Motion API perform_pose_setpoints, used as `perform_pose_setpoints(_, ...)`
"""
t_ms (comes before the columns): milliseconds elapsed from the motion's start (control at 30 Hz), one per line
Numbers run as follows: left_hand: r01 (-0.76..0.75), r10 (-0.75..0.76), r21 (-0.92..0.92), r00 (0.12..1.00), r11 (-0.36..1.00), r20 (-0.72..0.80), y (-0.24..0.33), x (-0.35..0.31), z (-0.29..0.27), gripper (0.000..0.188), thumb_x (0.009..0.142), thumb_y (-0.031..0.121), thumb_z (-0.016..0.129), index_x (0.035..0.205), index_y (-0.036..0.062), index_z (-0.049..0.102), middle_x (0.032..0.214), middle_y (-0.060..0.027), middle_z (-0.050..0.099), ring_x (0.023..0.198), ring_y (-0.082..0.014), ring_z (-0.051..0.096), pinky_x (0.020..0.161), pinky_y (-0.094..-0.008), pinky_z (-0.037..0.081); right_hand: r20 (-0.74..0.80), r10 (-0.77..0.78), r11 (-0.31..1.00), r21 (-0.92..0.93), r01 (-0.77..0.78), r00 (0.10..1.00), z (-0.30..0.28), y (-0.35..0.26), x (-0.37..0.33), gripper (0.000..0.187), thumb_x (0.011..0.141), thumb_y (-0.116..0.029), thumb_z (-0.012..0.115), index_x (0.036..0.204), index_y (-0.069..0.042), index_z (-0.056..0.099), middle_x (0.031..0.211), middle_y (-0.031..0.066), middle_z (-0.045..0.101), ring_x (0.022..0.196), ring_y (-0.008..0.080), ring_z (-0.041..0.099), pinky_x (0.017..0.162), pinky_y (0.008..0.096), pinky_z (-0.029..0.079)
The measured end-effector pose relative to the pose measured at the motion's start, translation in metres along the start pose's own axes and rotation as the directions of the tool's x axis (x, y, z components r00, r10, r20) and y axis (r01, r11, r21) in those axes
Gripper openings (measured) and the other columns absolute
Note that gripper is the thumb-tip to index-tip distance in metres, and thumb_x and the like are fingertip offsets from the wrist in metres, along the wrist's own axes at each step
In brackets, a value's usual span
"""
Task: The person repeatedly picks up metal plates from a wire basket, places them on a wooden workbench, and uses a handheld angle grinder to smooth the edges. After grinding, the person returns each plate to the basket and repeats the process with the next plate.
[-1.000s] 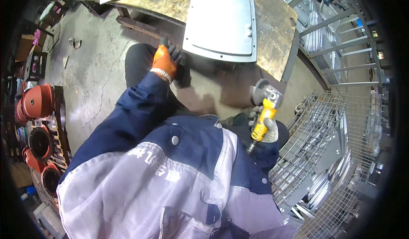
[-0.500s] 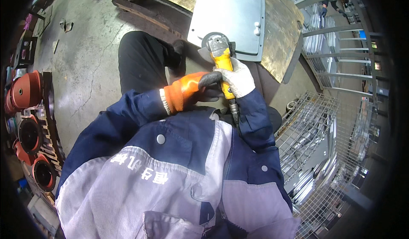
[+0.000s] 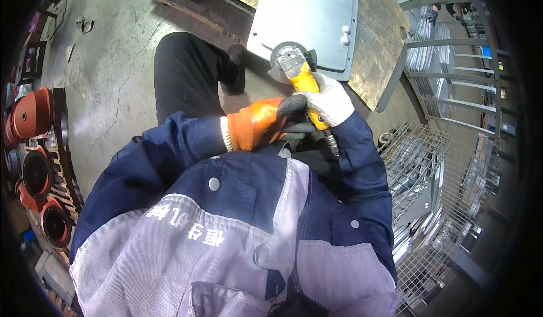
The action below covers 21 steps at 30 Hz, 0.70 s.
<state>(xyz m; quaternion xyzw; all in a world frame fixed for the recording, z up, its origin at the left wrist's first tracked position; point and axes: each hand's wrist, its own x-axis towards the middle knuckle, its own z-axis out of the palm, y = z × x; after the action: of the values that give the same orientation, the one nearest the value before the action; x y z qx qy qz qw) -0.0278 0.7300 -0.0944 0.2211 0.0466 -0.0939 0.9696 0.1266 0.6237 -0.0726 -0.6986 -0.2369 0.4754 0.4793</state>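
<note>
A yellow angle grinder (image 3: 306,82) with a grey head and a round disc (image 3: 281,55) is held in front of my chest, its head pointing away from me. My right hand (image 3: 330,100), in a white glove, is closed around the grinder's body. My left hand (image 3: 271,120), in an orange glove with dark fingers, is curled against the tool's near part from the left; its fingertips are partly hidden. Beyond the disc, a pale grey metal panel (image 3: 305,20) with rounded corners and two small knobs lies on the worktable (image 3: 378,45).
Wire mesh baskets (image 3: 418,153) with metal parts stand at the right. Behind them, a metal rack (image 3: 452,42) holds stacked sheets, and another person's gloved hand (image 3: 432,16) shows there. Red round housings (image 3: 35,113) sit on a pallet at the left. My knee (image 3: 184,62) is bent near the table.
The grinder's near end has swung to the right, so the tool slants more. Both hands have shifted slightly right with it, and the view has moved a little.
</note>
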Motion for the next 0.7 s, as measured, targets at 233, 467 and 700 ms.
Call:
perform_pose_setpoints(233, 0.242, -0.245, -0.084, 0.969, 0.967, -0.023, -0.012, 0.04, 0.022, 0.039, 0.096, 0.038, 0.054, 0.114, 0.0031, 0.058, 0.081, 0.0, 0.057, 0.062, -0.0062, 0.047, 0.053, -0.0209, 0.039, -0.173, 0.019, 0.998, -0.048, -0.028, 0.985, -0.038, 0.012, -0.031, 0.039, 0.078, -0.006, 0.072, 0.113, 0.003, 0.059, 0.095, 0.0071, 0.066, 0.083, 0.0129, 0.062, 0.076, 0.0253, 0.05)
perform_pose_setpoints(467, -0.398, 0.239, 0.586, 0.912, 0.706, 0.333, -0.024, 0.074, 0.034, 0.038, 0.09, 0.038, 0.064, 0.114, 0.0086, 0.061, 0.103, -0.0023, 0.065, 0.083, -0.0067, 0.059, 0.065, -0.0192, 0.045, -0.491, 0.12, 0.991, 0.108, -0.076, 0.863, -0.079, 0.018, -0.062, 0.037, 0.078, -0.008, 0.074, 0.11, 0.002, 0.06, 0.088, 0.0066, 0.065, 0.072, 0.0117, 0.061, 0.064, 0.0249, 0.05)
perform_pose_setpoints(700, 0.329, -0.288, 0.266, 0.94, 0.906, -0.183, -0.002, 0.023, 0.014, 0.044, 0.091, 0.043, 0.061, 0.113, 0.005, 0.062, 0.101, -0.0072, 0.065, 0.081, -0.0113, 0.06, 0.067, -0.021, 0.048, -0.192, 0.019, 1.0, 0.025, -0.015, 0.981, -0.015, 0.007, -0.065, 0.045, 0.075, -0.006, 0.071, 0.118, 0.002, 0.057, 0.103, 0.0091, 0.065, 0.093, 0.0161, 0.063, 0.083, 0.0281, 0.05)
